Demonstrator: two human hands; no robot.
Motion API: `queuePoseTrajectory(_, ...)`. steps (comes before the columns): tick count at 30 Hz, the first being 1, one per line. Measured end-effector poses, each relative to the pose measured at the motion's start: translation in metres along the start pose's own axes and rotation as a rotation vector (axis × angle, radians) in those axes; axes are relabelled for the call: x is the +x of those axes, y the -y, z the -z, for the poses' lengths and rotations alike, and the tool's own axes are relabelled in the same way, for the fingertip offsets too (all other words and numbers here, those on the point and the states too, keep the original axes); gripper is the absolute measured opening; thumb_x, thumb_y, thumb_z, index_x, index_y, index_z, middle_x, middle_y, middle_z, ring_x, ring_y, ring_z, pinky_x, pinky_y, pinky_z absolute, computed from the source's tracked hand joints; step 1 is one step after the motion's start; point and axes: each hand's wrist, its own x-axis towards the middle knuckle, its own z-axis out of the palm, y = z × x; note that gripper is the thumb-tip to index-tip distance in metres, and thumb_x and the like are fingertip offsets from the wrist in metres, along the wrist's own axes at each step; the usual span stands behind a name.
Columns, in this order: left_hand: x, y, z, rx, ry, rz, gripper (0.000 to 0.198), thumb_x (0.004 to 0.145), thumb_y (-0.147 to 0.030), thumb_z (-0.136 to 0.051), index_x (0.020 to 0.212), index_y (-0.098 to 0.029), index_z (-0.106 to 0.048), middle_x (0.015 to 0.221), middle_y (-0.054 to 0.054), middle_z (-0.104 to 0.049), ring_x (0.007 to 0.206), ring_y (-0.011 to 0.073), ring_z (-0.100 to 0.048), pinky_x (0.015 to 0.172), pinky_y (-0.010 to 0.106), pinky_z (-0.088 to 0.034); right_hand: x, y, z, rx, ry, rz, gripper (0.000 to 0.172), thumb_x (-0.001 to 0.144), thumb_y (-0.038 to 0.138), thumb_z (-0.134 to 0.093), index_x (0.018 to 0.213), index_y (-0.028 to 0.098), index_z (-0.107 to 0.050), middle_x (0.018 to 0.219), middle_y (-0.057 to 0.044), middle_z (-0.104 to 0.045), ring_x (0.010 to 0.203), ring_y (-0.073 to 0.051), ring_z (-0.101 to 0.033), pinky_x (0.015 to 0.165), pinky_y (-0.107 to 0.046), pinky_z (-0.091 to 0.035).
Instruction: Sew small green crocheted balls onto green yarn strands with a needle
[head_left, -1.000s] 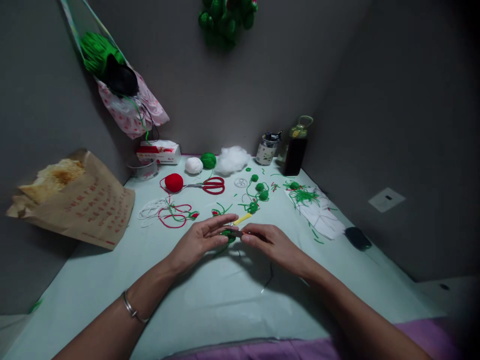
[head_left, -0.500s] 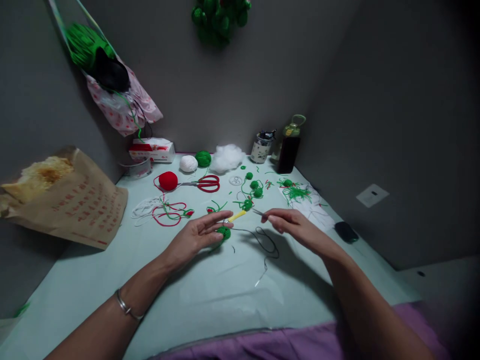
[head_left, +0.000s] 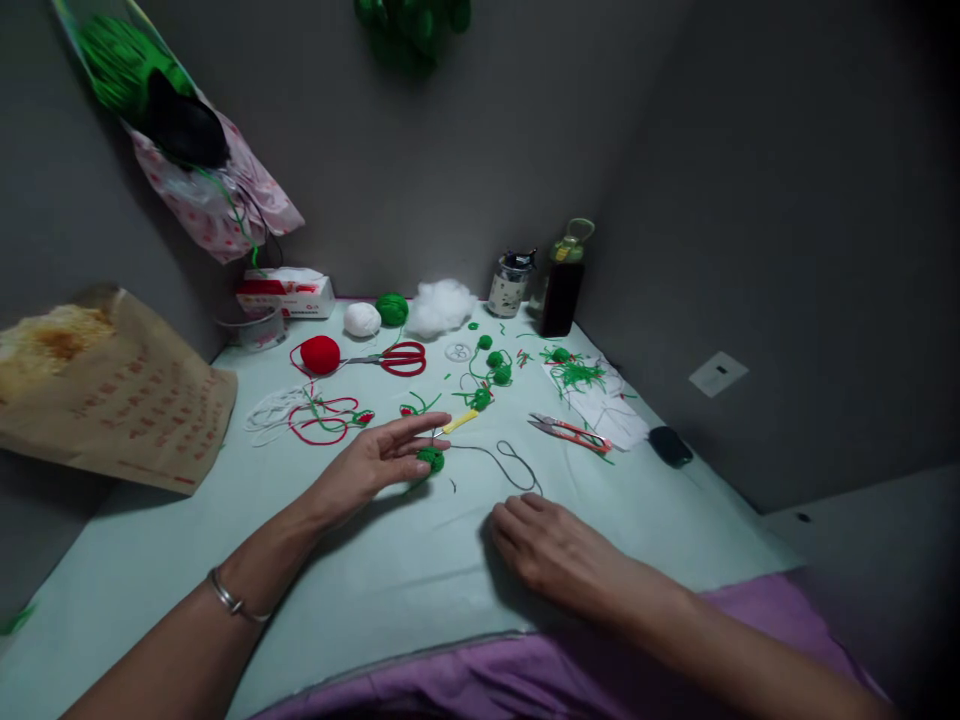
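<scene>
My left hand (head_left: pixel 369 468) holds a small green crocheted ball (head_left: pixel 430 460) between thumb and fingers. A dark thread (head_left: pixel 491 455) runs from the ball in loose loops across the table towards my right hand (head_left: pixel 551 548). That hand rests low on the table with its fingers curled down over the thread's end; whatever they grip is hidden. Just beyond my left fingertips lies a crochet hook with a yellow handle (head_left: pixel 460 421). Orange-handled thread snips (head_left: pixel 574 432) lie on the table beyond my right hand.
Red scissors (head_left: pixel 403 359), a red yarn ball (head_left: pixel 320 354), white stuffing (head_left: pixel 441 307) and several green crocheted pieces (head_left: pixel 501 373) lie farther back. A paper bag (head_left: pixel 150 400) stands left. A bottle (head_left: pixel 562 290) is at the back right, and a dark mouse-like object (head_left: pixel 670 446) at the right edge.
My right hand has let go of the snips, which now lie on the table, and has moved down towards me over the thread's end, where a needle lay. My left hand still holds the ball.
</scene>
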Motion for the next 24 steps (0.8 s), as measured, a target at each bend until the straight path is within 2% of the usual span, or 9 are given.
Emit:
queuePoseTrajectory(3, -0.003, -0.008, 0.006, 0.058, -0.017, -0.009, 0.057, 0.075, -0.023, -0.080, 0.131, -0.029, -0.066, 0.138, 0.009, -0.065, 0.134, 0.0301, -0.052, 0.109, 0.044, -0.040, 0.003, 0.008, -0.007, -0.086, -0.033, 0.024, 0.019, 0.090, 0.000, -0.046, 0.085, 0.014, -0.058, 0.080, -0.007, -0.056, 0.073, -0.020, -0.054, 0.064, -0.033, -0.039)
queuePoseTrajectory(6, -0.003, -0.012, 0.011, 0.092, -0.076, -0.028, 0.042, 0.079, -0.030, -0.078, 0.121, -0.029, -0.073, 0.135, 0.008, -0.067, 0.125, 0.0275, -0.058, 0.104, 0.039, -0.043, 0.004, -0.004, -0.004, 0.065, -0.030, -0.003, 0.019, 0.091, 0.000, -0.044, 0.088, 0.015, -0.055, 0.083, -0.007, -0.058, 0.072, -0.018, -0.052, 0.063, -0.031, -0.038)
queuePoseTrajectory(9, -0.002, -0.007, 0.012, 0.074, -0.160, -0.010, 0.026, 0.082, -0.037, -0.075, 0.104, -0.023, -0.078, 0.114, 0.009, -0.076, 0.095, 0.0219, -0.068, 0.084, 0.034, -0.051, 0.010, -0.027, 0.010, 0.457, -0.090, -0.150, 0.016, 0.092, 0.005, -0.044, 0.086, 0.017, -0.053, 0.082, -0.003, -0.059, 0.066, -0.013, -0.049, 0.059, -0.027, -0.035)
queuePoseTrajectory(11, 0.000, -0.003, 0.009, 0.068, -0.197, 0.001, 0.022, 0.080, -0.037, -0.077, 0.093, -0.020, -0.078, 0.098, 0.008, -0.077, 0.074, 0.0171, -0.065, 0.070, 0.031, -0.050, 0.019, -0.040, 0.021, 0.823, -0.216, -0.303, 0.012, 0.094, 0.011, -0.045, 0.088, 0.018, -0.053, 0.079, -0.001, -0.060, 0.065, -0.011, -0.050, 0.060, -0.025, -0.038)
queuePoseTrajectory(13, 0.001, 0.000, 0.006, 0.081, -0.195, 0.001, 0.019, 0.079, -0.035, -0.077, 0.088, -0.018, -0.078, 0.091, 0.007, -0.077, 0.065, 0.0145, -0.062, 0.064, 0.029, -0.049, 0.033, -0.049, 0.029, 1.220, -0.367, -0.412, 0.005, 0.094, 0.020, -0.049, 0.091, 0.019, -0.052, 0.080, -0.001, -0.063, 0.066, -0.011, -0.055, 0.060, -0.024, -0.043)
queuePoseTrajectory(16, 0.002, 0.001, 0.000, 0.075, -0.157, 0.000, 0.019, 0.081, -0.032, -0.076, 0.092, -0.018, -0.078, 0.086, 0.007, -0.077, 0.064, 0.0143, -0.063, 0.065, 0.029, -0.051, 0.059, -0.055, 0.031, 1.611, -0.528, -0.466, 0.014, 0.090, 0.030, -0.059, 0.090, 0.019, -0.050, 0.077, -0.001, -0.065, 0.062, -0.011, -0.057, 0.055, -0.023, -0.043)
queuePoseTrajectory(20, 0.002, 0.003, -0.005, 0.048, -0.112, -0.007, 0.021, 0.083, -0.031, -0.073, 0.098, -0.019, -0.078, 0.084, 0.006, -0.077, 0.068, 0.0152, -0.066, 0.068, 0.030, -0.053, 0.084, -0.056, 0.018, 1.653, -0.635, -0.502, 0.019, 0.084, 0.032, -0.068, 0.086, 0.018, -0.055, 0.076, -0.001, -0.067, 0.069, -0.011, -0.059, 0.059, -0.022, -0.042)
queuePoseTrajectory(22, 0.002, 0.003, -0.006, 0.044, -0.103, -0.020, 0.023, 0.084, -0.031, -0.072, 0.103, -0.019, -0.076, 0.086, 0.007, -0.078, 0.070, 0.0158, -0.067, 0.067, 0.030, -0.053, 0.088, -0.057, 0.010, 1.659, -0.707, -0.530, 0.020, 0.083, 0.032, -0.070, 0.088, 0.017, -0.058, 0.080, -0.002, -0.069, 0.075, -0.012, -0.061, 0.064, -0.022, -0.044)
queuePoseTrajectory(24, 0.002, 0.004, -0.007, 0.063, -0.104, -0.029, 0.030, 0.084, -0.030, -0.071, 0.112, -0.020, -0.072, 0.087, 0.006, -0.079, 0.072, 0.0166, -0.068, 0.066, 0.029, -0.052, 0.089, -0.058, 0.004, 1.745, -0.742, -0.551, 0.025, 0.081, 0.034, -0.073, 0.094, 0.017, -0.060, 0.081, -0.003, -0.071, 0.072, -0.011, -0.061, 0.061, -0.021, -0.045)
